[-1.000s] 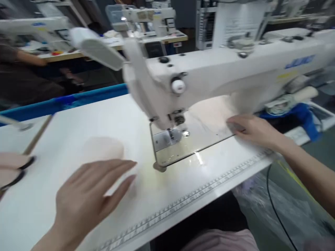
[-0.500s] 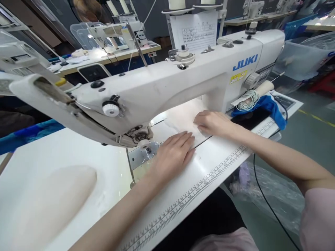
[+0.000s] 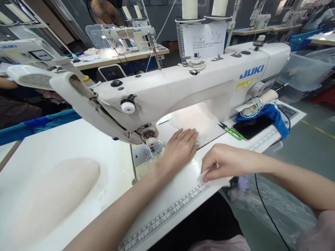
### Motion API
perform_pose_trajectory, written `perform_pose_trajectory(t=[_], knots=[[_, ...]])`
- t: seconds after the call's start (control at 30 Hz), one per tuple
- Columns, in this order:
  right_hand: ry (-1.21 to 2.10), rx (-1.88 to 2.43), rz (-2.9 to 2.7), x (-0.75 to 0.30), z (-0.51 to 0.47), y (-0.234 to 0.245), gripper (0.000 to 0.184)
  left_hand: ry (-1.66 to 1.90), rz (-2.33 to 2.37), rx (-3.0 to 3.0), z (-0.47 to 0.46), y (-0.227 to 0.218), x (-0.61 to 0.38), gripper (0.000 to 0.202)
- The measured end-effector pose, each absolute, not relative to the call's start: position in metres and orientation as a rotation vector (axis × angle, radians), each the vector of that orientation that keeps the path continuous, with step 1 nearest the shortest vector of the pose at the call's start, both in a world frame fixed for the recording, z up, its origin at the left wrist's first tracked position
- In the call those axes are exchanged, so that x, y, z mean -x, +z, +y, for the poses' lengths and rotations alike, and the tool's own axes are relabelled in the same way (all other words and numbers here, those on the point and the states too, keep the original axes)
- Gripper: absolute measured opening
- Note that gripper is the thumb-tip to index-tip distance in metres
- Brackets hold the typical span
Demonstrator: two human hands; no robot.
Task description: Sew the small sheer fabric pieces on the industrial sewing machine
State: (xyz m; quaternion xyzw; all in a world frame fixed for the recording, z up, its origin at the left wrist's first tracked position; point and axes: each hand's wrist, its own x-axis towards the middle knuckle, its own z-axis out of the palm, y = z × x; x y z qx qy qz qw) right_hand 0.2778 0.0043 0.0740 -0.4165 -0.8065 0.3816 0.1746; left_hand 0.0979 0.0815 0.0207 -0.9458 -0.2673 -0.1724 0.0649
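Observation:
A white sewing machine point(image 3: 178, 87) with blue lettering stands across the table. My left hand point(image 3: 181, 146) lies flat, fingers stretched out, at the near edge of pale fabric point(image 3: 193, 118) under the machine's arm. To its right, my right hand point(image 3: 216, 162) pinches a thin whitish piece of fabric point(image 3: 205, 175) above the printed ruler at the table's front edge. The presser foot point(image 3: 152, 149) is left of my left hand. Green-handled thread snips point(image 3: 231, 131) lie on the table beyond my right hand.
A dark phone point(image 3: 252, 127) and a blue cloth point(image 3: 277, 120) lie at the right end of the table. Another pale fabric piece point(image 3: 70, 184) rests on the left side. A ruler strip point(image 3: 167, 218) runs along the front edge. Behind stand other sewing machines point(image 3: 128, 36).
My right hand has moved from the fabric under the machine's arm toward the front edge, now pinching a thin piece. The snips have come into view. My left hand stays flat.

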Motion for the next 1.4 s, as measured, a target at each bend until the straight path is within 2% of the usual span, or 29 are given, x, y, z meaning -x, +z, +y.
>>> perform_pose_trajectory(t=[0.17, 0.27, 0.43, 0.53, 0.67, 0.77, 0.9, 1.03, 1.13, 1.27, 1.4], knots=[[1.280, 1.218, -1.950, -0.250, -0.009, 0.060, 0.047, -0.934, -0.931, 2.924, 0.045, 0.035, -0.054, 0.024], [1.264, 1.219, -1.688, -0.229, -0.010, 0.051, 0.059, -1.187, -1.072, 2.989, 0.009, 0.044, -0.028, 0.036], [1.181, 1.203, -1.517, -0.186, -0.012, 0.043, 0.059, -1.221, -1.361, 2.990, -0.037, 0.037, -0.022, 0.050], [1.221, 1.200, -1.531, -0.169, -0.007, 0.044, 0.063, -1.211, -1.639, 2.970, -0.043, 0.034, -0.022, 0.037], [1.297, 1.200, -1.671, -0.167, 0.004, 0.049, 0.071, -1.349, -1.815, 3.334, -0.038, 0.047, -0.003, 0.038], [1.526, 1.179, -1.765, -0.173, 0.014, 0.052, 0.069, -1.532, -2.040, 3.520, -0.029, 0.058, 0.022, 0.038], [1.751, 1.120, -1.824, -0.172, 0.025, 0.051, 0.062, -1.446, -2.477, 3.511, -0.013, 0.060, 0.045, 0.056], [1.769, 1.158, -1.877, -0.163, 0.036, 0.048, 0.056, -1.531, -2.363, 3.382, 0.000, 0.055, 0.043, 0.030], [1.789, 1.122, -1.926, -0.160, 0.043, 0.048, 0.056, -1.612, -2.216, 3.496, 0.012, 0.052, 0.035, 0.032], [1.754, 1.123, -1.995, -0.167, 0.054, 0.051, 0.054, -1.536, -2.199, 3.663, 0.028, 0.049, 0.032, 0.019], [1.586, 1.116, -2.132, -0.179, 0.065, 0.053, 0.032, -1.395, -2.228, 3.591, 0.036, 0.047, 0.033, 0.011]])
